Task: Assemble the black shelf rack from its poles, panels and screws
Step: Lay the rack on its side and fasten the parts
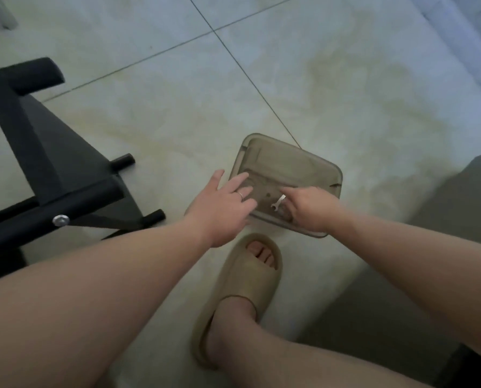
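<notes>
Reaching into a translucent tray [289, 161] on the floor [345, 79], the person appears to be fetching hardware for the next joint. The left hand [219, 208] is released, fingers straight and spread over the tray's near-left edge. The right hand [309, 208] curls down beside a small silver wrench [278, 203]; blur hides whether it pinches the tool. The black shelf rack [46, 152] lies partly built at the left, well apart from the tray, one silver bolt [61, 220] seated in a pole. Next comes a clean pinch on the thin wrench, probably steadying the tray. Pale tiles with dark grout lines surround a tan slipper [233, 298]; something grey [457, 205] stands at the right.
</notes>
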{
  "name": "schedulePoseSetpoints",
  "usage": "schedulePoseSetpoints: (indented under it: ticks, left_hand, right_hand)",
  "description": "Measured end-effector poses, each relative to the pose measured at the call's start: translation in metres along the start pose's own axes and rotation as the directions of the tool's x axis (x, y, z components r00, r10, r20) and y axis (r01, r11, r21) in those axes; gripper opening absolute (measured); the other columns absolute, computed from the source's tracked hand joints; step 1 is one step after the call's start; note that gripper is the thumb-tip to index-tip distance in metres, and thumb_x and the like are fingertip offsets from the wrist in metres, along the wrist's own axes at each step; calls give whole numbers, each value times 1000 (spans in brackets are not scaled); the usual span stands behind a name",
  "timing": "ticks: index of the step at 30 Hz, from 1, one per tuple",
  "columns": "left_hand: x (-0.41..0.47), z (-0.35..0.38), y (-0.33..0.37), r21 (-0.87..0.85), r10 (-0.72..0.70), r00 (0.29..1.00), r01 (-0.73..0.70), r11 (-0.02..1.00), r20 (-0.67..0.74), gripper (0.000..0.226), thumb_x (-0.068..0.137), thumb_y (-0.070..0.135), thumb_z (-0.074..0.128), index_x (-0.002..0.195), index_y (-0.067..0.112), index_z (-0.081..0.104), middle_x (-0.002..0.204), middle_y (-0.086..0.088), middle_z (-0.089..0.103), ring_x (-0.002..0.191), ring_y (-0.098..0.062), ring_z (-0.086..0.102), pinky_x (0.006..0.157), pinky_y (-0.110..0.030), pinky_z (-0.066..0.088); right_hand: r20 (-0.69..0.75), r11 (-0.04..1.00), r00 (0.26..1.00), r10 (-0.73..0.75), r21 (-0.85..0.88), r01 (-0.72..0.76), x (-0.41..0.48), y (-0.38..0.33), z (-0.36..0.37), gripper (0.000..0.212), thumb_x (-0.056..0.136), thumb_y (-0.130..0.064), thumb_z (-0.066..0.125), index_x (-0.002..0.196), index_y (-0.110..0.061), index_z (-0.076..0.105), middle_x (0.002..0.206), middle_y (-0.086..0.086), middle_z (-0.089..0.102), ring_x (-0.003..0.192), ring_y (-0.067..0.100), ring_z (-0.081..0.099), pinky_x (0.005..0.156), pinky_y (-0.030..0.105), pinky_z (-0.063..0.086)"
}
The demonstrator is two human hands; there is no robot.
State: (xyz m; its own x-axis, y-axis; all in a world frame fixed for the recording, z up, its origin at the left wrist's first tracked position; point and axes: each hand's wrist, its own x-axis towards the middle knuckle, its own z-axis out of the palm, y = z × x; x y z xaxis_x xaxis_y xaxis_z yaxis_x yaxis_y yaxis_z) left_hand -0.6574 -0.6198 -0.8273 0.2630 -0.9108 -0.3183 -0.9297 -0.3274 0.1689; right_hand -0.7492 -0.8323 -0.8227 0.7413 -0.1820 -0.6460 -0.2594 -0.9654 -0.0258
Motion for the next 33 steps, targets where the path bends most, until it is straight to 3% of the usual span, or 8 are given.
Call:
schedulePoseSetpoints:
  ticks: [4, 9, 13, 19, 22, 27, 30, 33]
  left_hand:
    - [-4, 11, -2, -28, 43, 997, -45, 999, -63, 28, 105, 38, 37, 126, 29, 54, 143, -1, 57, 153, -25, 17, 120, -59, 6]
    - [-14, 19, -4, -25, 76, 992, -79, 997, -102, 18, 104, 34, 42, 115, 31, 56, 123, 2, 69, 149, -24, 25, 120, -53, 5]
    - [-15, 21, -5, -24, 67, 992, -70, 997, -104, 16, 104, 32, 43, 113, 31, 56, 116, 3, 70, 148, -23, 27, 119, -54, 5]
    - [-14, 21, -5, -19, 68, 990, -71, 997, -127, 17, 103, 35, 45, 112, 30, 58, 112, 3, 70, 143, -23, 35, 117, -57, 14]
    - [-13, 22, -5, -7, 78, 986, -80, 997, -148, 16, 102, 35, 47, 111, 29, 60, 110, 3, 70, 140, -23, 39, 115, -56, 17]
    - [-10, 22, -5, 18, 81, 989, -80, 997, -126, 18, 103, 38, 45, 112, 29, 58, 115, 2, 70, 143, -23, 33, 116, -57, 13]
    - [-13, 13, -5, 50, 78, 993, -74, 996, -92, 29, 103, 45, 42, 124, 29, 54, 140, -2, 59, 151, -25, 24, 118, -58, 9]
    - [-29, -7, -3, 57, 75, 994, -71, 996, -81, 44, 102, 48, 41, 142, 28, 40, 157, -5, 40, 153, -26, 18, 120, -55, 13]
  right_hand:
    - [75, 991, 988, 132, -18, -131, 19, 13, -1, 37, 99, -15, 44, 134, -17, 57, 127, 16, 63, 110, 38, 63, 89, 43, 54]
    - [136, 986, 987, 89, -150, -68, 34, 13, 13, 40, 95, -8, 48, 133, -18, 56, 127, 11, 62, 111, 34, 64, 89, 44, 56]
    - [87, 975, 996, 34, -222, -14, 40, 13, 25, 39, 97, -3, 47, 134, -14, 51, 126, 11, 55, 111, 35, 62, 74, 41, 47]
    - [43, 935, 998, 36, -355, -19, 42, 6, 39, 33, 99, 0, 45, 131, -7, 50, 129, 17, 55, 117, 37, 57, 89, 43, 48]
    - [49, 928, 998, 42, -371, -21, 44, 5, 42, 31, 100, 0, 44, 130, -7, 51, 129, 16, 58, 119, 35, 56, 87, 41, 47]
    - [51, 931, 998, 23, -364, -3, 41, 6, 36, 28, 101, -2, 44, 125, -10, 56, 125, 13, 62, 114, 34, 59, 84, 40, 49]
    - [38, 969, 999, 11, -249, -1, 30, 6, 21, 25, 97, -5, 50, 120, -10, 58, 119, 14, 61, 108, 34, 60, 82, 40, 48]
    - [-36, 997, 999, 30, -63, -32, 12, 3, -9, 12, 90, -8, 60, 99, -16, 55, 106, 11, 59, 95, 33, 58, 74, 35, 44]
